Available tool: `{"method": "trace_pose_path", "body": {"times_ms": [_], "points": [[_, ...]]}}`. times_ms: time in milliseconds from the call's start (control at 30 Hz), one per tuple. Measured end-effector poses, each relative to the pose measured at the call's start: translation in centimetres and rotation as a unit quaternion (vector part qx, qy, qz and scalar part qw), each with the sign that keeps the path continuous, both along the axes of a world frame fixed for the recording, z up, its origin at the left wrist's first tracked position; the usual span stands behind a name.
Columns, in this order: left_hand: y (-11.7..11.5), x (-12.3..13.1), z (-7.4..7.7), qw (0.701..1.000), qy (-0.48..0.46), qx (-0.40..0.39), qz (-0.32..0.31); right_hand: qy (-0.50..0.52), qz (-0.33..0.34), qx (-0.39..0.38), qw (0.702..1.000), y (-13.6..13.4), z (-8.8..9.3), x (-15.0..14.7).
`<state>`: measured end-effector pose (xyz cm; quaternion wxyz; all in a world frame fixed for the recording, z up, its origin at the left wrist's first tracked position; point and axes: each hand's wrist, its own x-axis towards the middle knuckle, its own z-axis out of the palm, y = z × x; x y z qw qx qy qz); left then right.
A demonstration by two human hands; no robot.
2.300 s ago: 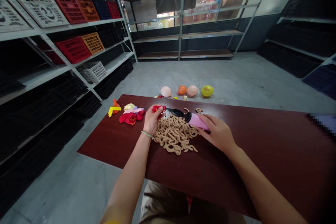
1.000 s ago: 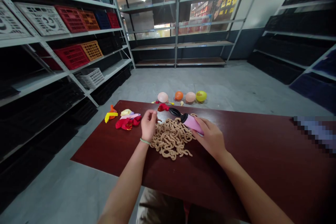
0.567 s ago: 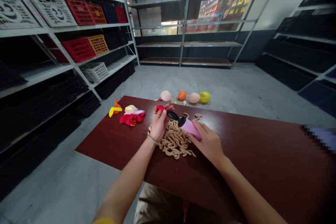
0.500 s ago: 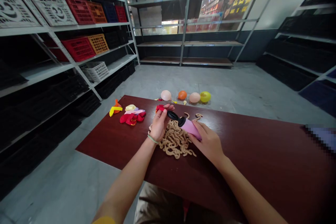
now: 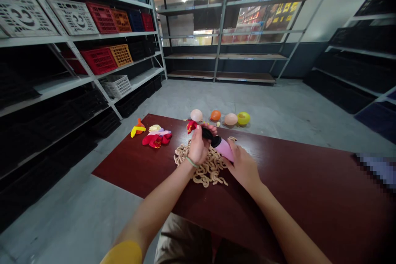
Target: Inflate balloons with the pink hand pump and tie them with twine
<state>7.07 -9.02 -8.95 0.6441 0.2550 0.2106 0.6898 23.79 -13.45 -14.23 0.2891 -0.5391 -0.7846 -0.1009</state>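
My left hand (image 5: pixel 199 148) is closed around a deflated red balloon (image 5: pixel 191 126) with gold marks, which sticks out past the fingertips. Its fingers also wrap the black end (image 5: pixel 207 133) of a pink bottle-like cylinder (image 5: pixel 225 149). My right hand (image 5: pixel 246 166) grips that cylinder by its body, and it tilts up toward the left hand. Just where the balloon meets the black end is hidden by the fingers. Under both hands lies a pile of curly tan worm-like pieces (image 5: pixel 202 179), partly covered by the left hand.
Flat balloons in red, pink and cream (image 5: pixel 156 138) lie on the dark red table (image 5: pixel 130 173), beside yellow and orange ones (image 5: pixel 137 128). Inflated balloons (image 5: pixel 230 119) line the far edge. A pixelated flat object (image 5: pixel 377 169) is at right. Shelves with crates (image 5: pixel 99 60) stand left.
My left hand has moved right along the cylinder and now covers most of its black end. The red balloon shows farther out beyond the fingers. The view has shifted slightly.
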Motion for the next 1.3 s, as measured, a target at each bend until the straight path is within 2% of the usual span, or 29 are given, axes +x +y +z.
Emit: {"method": "trace_pose_path", "body": {"times_ms": [100,200,300,467,600,733,833,900,967,1100,1200,1267,1300], "points": [[0.2,2.1,1.4,0.999,0.007,0.03,0.007,0.078,0.003,0.009,0.997,0.3,-0.5,0.4],[0.6,3.3,2.3,0.999,0.027,0.033,0.029,0.121,-0.007,-0.027,0.992,0.3,-0.6,0.8],[0.9,3.6,2.8,0.997,0.041,0.038,0.046,0.146,-0.019,-0.07,0.987,0.2,-0.4,0.9],[1.1,3.7,3.2,0.997,0.034,0.058,0.024,0.188,-0.023,-0.091,0.978,0.0,-0.2,0.8],[1.4,4.4,2.6,0.995,0.06,0.053,0.06,0.183,-0.039,-0.075,0.979,0.1,-0.5,0.9],[1.7,5.1,1.0,0.99,0.054,0.029,0.129,0.113,-0.08,-0.035,0.99,0.3,-1.2,1.1],[1.9,5.2,0.2,0.984,0.063,-0.005,0.168,0.077,-0.075,-0.016,0.994,0.4,-1.6,1.2],[2.1,4.6,0.2,0.976,0.084,-0.043,0.199,0.058,-0.066,-0.014,0.996,0.3,-1.8,1.3],[2.8,2.9,0.9,0.962,0.099,-0.08,0.241,0.033,-0.06,-0.02,0.997,0.2,-1.9,1.4],[4.9,-3.0,3.6,0.942,0.1,-0.089,0.309,-0.008,-0.052,-0.024,0.998,0.2,-2.0,1.4],[6.4,-7.0,5.4,0.939,0.093,-0.096,0.316,-0.011,-0.038,-0.016,0.999,0.1,-2.1,0.8],[6.8,-7.6,5.8,0.944,0.088,-0.083,0.308,0.0,-0.039,-0.01,0.999,0.1,-2.2,0.4],[6.8,-7.1,5.6,0.947,0.084,-0.071,0.301,0.006,-0.045,-0.008,0.999,0.1,-2.3,0.2]]}}
